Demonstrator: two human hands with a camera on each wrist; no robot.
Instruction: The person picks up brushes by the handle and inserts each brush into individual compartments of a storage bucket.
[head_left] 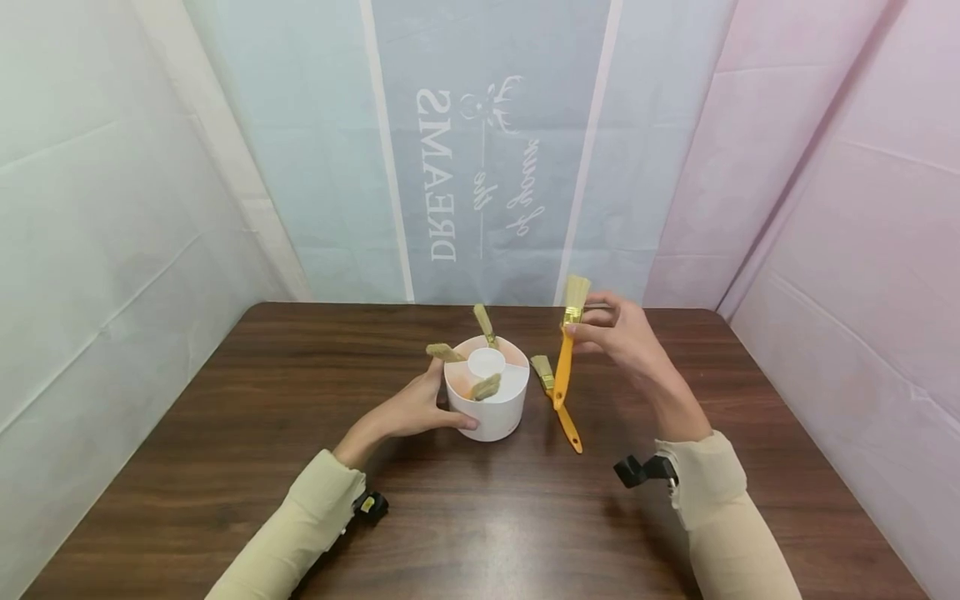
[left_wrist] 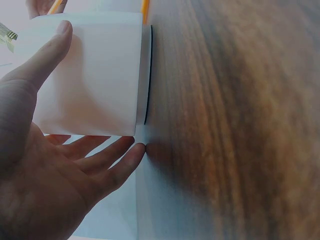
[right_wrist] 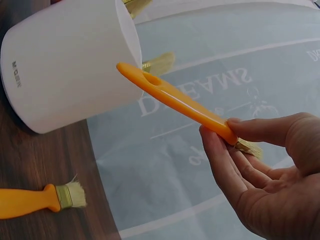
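Note:
In the head view a white round desk organizer (head_left: 497,419) with divided compartments stands on the table. My left hand (head_left: 408,408) holds it at the left side, thumb on the near wall and fingers round the far side. Three paintbrushes stand in it bristles up, among them a back brush (head_left: 483,323) and a front brush (head_left: 486,387). Right of the organizer, my right hand (head_left: 622,335) pinches a yellow-handled paintbrush (head_left: 564,367) near its metal band. Its bristles point up and its handle end points down; in the right wrist view the yellow handle (right_wrist: 180,105) slants toward the organizer.
Another yellow-handled paintbrush (head_left: 567,429) lies on the dark wooden table (head_left: 480,517), just right of the organizer and partly behind the held brush in the head view. A printed cloth (head_left: 480,50) hangs behind the table's far edge, with pale sheets at both sides.

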